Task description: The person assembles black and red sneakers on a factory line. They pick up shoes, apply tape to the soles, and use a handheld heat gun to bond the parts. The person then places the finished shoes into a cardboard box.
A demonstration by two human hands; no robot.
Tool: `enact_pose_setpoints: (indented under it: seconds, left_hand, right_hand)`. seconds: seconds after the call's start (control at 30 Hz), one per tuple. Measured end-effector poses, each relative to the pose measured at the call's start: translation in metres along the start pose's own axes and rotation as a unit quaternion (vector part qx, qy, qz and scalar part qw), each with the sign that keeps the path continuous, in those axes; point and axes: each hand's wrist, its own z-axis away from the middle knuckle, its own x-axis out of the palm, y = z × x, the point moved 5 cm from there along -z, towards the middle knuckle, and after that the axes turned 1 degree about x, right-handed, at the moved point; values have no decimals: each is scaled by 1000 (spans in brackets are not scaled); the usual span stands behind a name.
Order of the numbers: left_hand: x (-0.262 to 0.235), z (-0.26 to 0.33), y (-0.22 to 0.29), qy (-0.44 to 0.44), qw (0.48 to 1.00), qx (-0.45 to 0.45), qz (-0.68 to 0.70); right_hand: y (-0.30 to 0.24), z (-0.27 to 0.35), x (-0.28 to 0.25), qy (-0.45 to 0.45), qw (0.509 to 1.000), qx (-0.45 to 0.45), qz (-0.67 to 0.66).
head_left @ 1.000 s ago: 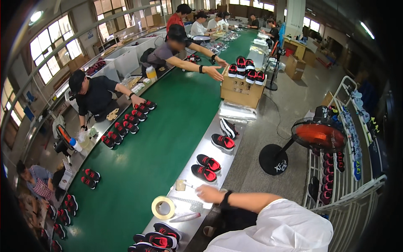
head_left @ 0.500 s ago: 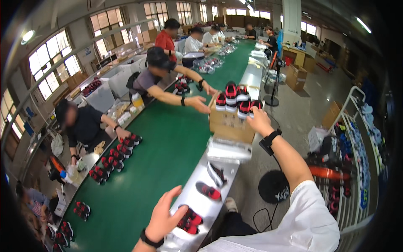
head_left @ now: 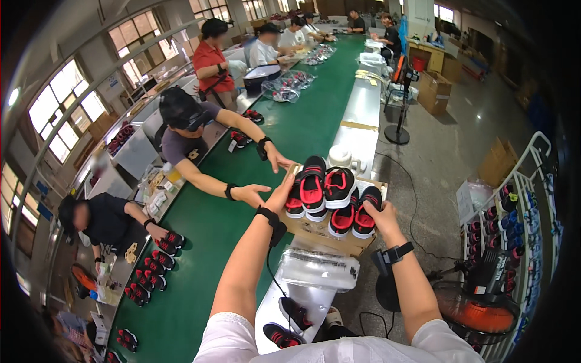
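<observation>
Several small black-and-red sneakers [head_left: 311, 187] with white soles stand bunched on a brown cardboard box [head_left: 330, 240] in front of me. My left hand [head_left: 282, 192] presses along the left side of the bunch, its fingertips partly hidden by the shoes. At the other end, my right hand [head_left: 382, 219] grips the rightmost sneaker [head_left: 367, 212], thumb toward me. A co-worker's two hands [head_left: 251, 195] reach over from the left, beside the box and close to my left hand.
Below the box lies a stack of clear plastic bags [head_left: 319, 269] on the metal ledge [head_left: 357, 142]. Loose sneakers [head_left: 281, 334] lie nearer me. Rows of sneakers [head_left: 156, 263] line the green conveyor belt [head_left: 212, 272]. A fan [head_left: 478, 302] and shoe rack [head_left: 535, 224] stand at right.
My left hand has moved from over the ledge up to the sneakers on the box. My right hand stays on the right sneaker. The view has shifted closer to the box.
</observation>
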Motion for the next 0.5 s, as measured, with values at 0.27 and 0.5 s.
enact_pose_setpoints:
  seconds: [0.27,0.5]
  left_hand:
    - [-1,-20,-6,76,972,26,-219]
    - [18,12,7,21,999,46,-8]
  right_hand:
    - [-32,15,-1,121,992,30,-20]
    - [-15,-11,20,8,944,-6,-328]
